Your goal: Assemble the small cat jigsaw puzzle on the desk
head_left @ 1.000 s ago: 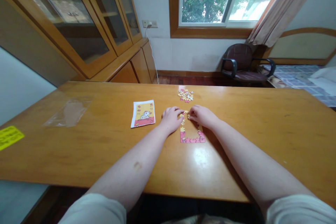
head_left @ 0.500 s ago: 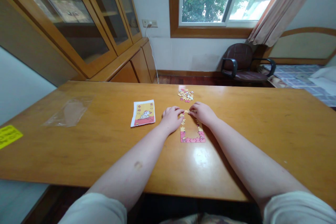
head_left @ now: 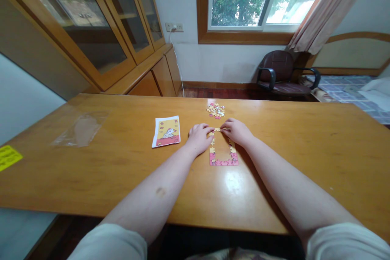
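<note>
A jigsaw puzzle border (head_left: 224, 163) of pink and yellow pieces lies on the wooden table, framing bare tabletop. My left hand (head_left: 199, 137) rests at its upper left corner, fingers bent onto the edge pieces. At the upper right, my right hand (head_left: 237, 131) has its fingertips pinched at the top row. Between the fingertips of both hands sit small yellow puzzle pieces (head_left: 217, 129). My fingers hide parts of the top corners and the right side. Just beyond the hands is a pile of loose puzzle pieces (head_left: 215, 110).
Left of the puzzle lies a picture sheet (head_left: 166, 132) with a white cartoon animal on yellow and pink. Farther left are a clear plastic bag (head_left: 82, 130) and a yellow paper (head_left: 9, 157). A chair (head_left: 280, 71) stands beyond the table (head_left: 122, 162).
My hands stay almost in place at the puzzle's top edge. The right fingertips have shifted very slightly to the right. The loose pile and picture sheet look the same.
</note>
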Action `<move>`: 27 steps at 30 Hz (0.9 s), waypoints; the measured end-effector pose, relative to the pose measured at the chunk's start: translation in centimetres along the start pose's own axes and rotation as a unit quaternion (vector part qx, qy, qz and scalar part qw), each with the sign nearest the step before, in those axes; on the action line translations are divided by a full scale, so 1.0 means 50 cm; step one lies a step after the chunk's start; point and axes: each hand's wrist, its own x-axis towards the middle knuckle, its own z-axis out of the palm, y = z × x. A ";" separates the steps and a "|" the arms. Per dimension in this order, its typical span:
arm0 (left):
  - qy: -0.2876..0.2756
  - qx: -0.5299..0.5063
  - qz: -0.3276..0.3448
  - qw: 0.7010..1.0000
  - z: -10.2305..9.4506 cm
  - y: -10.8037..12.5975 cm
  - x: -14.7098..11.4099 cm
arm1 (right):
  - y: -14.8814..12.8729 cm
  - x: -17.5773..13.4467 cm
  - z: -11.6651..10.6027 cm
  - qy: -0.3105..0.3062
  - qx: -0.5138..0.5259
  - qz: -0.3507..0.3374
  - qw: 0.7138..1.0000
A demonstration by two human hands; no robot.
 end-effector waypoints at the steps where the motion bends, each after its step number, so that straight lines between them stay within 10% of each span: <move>1: 0.000 0.000 0.001 1.000 0.000 0.000 0.000 | 0.000 0.000 0.000 0.001 -0.001 0.001 1.000; 14: 0.008 -0.023 -0.005 1.000 0.003 -0.008 0.007 | 0.009 0.000 0.003 0.008 0.040 -0.007 0.999; 21: 0.052 -0.027 0.027 0.998 -0.019 0.015 -0.013 | 0.062 0.006 -0.054 0.181 0.136 0.115 0.967; 27: -0.133 -0.030 0.266 0.954 -0.039 0.068 -0.066 | 0.126 0.007 -0.061 0.284 0.273 0.226 0.891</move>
